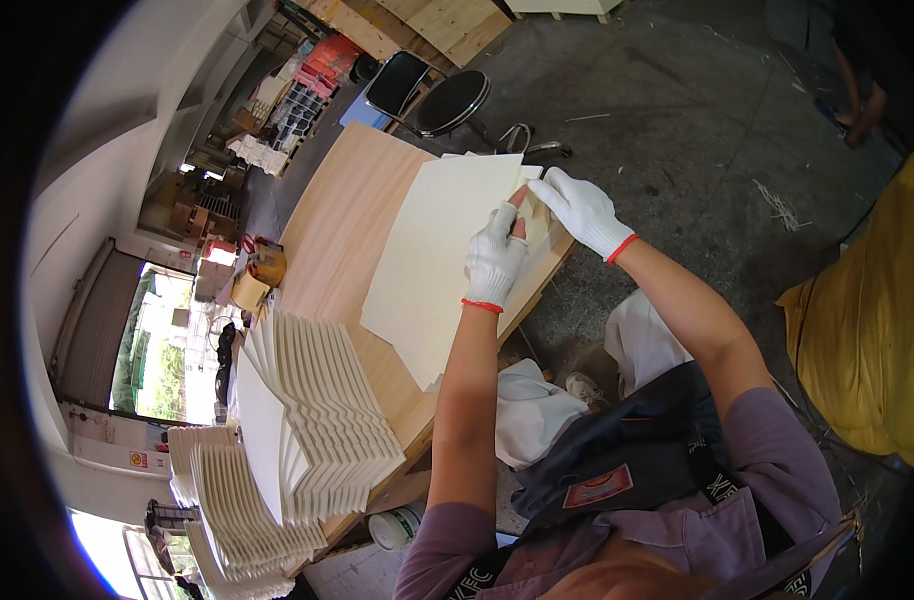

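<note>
Cream-coloured flat sheets [432, 250], which look like card or thin board, lie overlapping on the wooden table in front of me. My left hand [497, 255], in a white knit glove with a red cuff and bare fingertips, rests over their right part. Its forefinger stretches toward the far right corner, with the thumb apart from it. At that corner my right hand [582, 212], gloved in the same way, has its fingers bent together on the sheets' edge. The undersides of its fingertips are hidden.
Tall stacks of folded cream sheets [322, 420] stand on the near left of the wooden table [327, 215]. A tape dispenser [257, 275] sits at its left edge. Beyond are a black stool [453, 102] and chair. A yellow covered bulk [862, 320] stands at right.
</note>
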Action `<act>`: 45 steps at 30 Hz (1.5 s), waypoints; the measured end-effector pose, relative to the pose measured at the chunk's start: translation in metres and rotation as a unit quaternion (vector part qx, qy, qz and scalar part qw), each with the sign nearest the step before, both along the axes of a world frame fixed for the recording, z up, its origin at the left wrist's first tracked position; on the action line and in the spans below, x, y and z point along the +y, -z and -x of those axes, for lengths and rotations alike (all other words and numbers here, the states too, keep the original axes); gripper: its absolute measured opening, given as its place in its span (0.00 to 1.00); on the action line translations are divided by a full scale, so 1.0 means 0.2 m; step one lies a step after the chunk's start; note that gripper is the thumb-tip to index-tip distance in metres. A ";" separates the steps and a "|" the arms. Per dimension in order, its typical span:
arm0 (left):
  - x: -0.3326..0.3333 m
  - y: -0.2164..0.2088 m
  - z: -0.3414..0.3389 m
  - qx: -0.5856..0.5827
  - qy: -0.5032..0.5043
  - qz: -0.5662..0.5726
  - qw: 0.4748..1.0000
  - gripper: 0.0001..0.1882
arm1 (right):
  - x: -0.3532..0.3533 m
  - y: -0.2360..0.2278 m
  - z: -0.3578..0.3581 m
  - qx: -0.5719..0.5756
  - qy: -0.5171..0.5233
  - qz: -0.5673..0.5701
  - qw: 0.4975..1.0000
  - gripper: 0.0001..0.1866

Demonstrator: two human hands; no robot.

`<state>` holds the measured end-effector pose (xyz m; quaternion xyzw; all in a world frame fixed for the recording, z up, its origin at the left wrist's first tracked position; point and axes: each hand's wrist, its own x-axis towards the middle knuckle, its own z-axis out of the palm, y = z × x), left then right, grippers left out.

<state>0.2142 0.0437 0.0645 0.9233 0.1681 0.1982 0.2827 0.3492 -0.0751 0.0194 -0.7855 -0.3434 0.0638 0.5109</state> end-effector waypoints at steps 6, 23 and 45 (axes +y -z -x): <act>0.05 0.05 0.00 0.009 0.034 -0.109 0.993 0.15 | 0.01 0.00 0.01 -0.012 0.013 0.004 1.000 0.27; 0.06 0.05 0.00 -0.010 0.043 -0.094 0.995 0.14 | 0.02 0.02 0.00 0.003 0.010 -0.027 1.000 0.28; -0.02 0.03 0.04 -0.085 0.058 -0.208 0.973 0.24 | -0.13 0.00 -0.08 -0.008 0.050 0.029 0.998 0.25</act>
